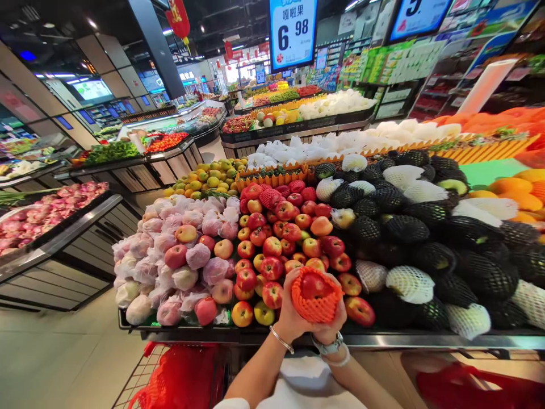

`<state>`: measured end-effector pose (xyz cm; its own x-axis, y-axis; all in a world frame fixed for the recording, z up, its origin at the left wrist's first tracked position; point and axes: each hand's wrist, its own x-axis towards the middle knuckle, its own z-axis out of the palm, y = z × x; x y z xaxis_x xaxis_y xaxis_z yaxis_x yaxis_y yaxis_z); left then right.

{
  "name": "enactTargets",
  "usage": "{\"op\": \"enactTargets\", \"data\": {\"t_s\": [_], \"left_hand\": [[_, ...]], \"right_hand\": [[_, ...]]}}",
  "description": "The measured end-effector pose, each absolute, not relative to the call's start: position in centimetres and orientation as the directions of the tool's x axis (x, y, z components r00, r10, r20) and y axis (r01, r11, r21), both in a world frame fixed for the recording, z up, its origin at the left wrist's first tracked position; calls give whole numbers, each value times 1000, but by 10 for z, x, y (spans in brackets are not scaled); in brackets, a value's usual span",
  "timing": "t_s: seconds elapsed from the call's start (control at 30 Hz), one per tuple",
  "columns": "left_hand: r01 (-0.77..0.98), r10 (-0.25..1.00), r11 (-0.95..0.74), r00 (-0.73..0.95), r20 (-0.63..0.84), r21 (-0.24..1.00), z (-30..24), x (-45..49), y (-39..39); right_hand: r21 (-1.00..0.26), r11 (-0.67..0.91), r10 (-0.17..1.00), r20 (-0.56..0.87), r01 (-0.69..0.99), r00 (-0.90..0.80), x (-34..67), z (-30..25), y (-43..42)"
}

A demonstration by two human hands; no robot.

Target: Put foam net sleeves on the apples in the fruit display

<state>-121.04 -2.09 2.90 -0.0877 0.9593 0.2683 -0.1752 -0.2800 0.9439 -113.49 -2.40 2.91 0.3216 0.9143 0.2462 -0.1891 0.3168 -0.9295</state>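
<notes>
Both my hands hold one red apple (314,286) that sits in an orange foam net sleeve (315,308). My left hand (290,309), with a thin bracelet at the wrist, wraps the sleeve's left side. My right hand (336,324), with a watch on the wrist, grips its right and lower side. The apple is just in front of the pile of loose red apples (283,244) on the fruit stand (383,339).
Paper-wrapped apples (179,255) lie to the left of the pile, and fruit in black and white foam nets (426,238) to the right. A red shopping cart (179,375) stands below left. A price sign (293,31) hangs overhead. More produce stands (55,221) line the aisle at left.
</notes>
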Motion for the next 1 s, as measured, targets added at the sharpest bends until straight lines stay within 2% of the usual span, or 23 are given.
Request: {"op": "enactTargets", "data": {"t_s": [0.1,0.2,0.27,0.37,0.47,0.57,0.63,0.73,0.83,1.0], "left_hand": [[-286,961,-237,-211,180,928,34,-1204,-27],[-518,981,-87,-195,-19,851,38,-1200,-30],[-665,972,69,-123,-200,744,40,-1202,-29],[-765,933,225,-10,-361,603,44,-1209,-29],[-755,946,247,51,-321,607,51,-1216,-30],[-728,969,212,74,-234,651,57,-1217,-32],[-707,984,162,61,-169,689,59,-1217,-33],[-651,998,55,23,-53,757,58,-1218,-32],[-621,999,26,47,4,784,54,-1220,-31],[-646,993,99,113,-34,757,49,-1217,-34]], "right_hand": [[-839,399,878,234,-370,417,-1143,43,-24],[-789,363,914,196,-496,357,-1139,54,-24],[-834,313,946,229,-454,231,-1124,60,-20],[-907,386,922,385,-169,38,-1092,76,-7],[-846,518,844,481,126,-237,-1065,103,13],[-711,595,786,419,374,-455,-1056,127,34],[-618,640,755,395,457,-524,-1055,134,45],[-545,709,690,402,448,-602,-1056,135,53],[-531,735,654,389,422,-649,-1056,138,55],[-676,677,633,331,292,-700,-1058,144,50]]}}
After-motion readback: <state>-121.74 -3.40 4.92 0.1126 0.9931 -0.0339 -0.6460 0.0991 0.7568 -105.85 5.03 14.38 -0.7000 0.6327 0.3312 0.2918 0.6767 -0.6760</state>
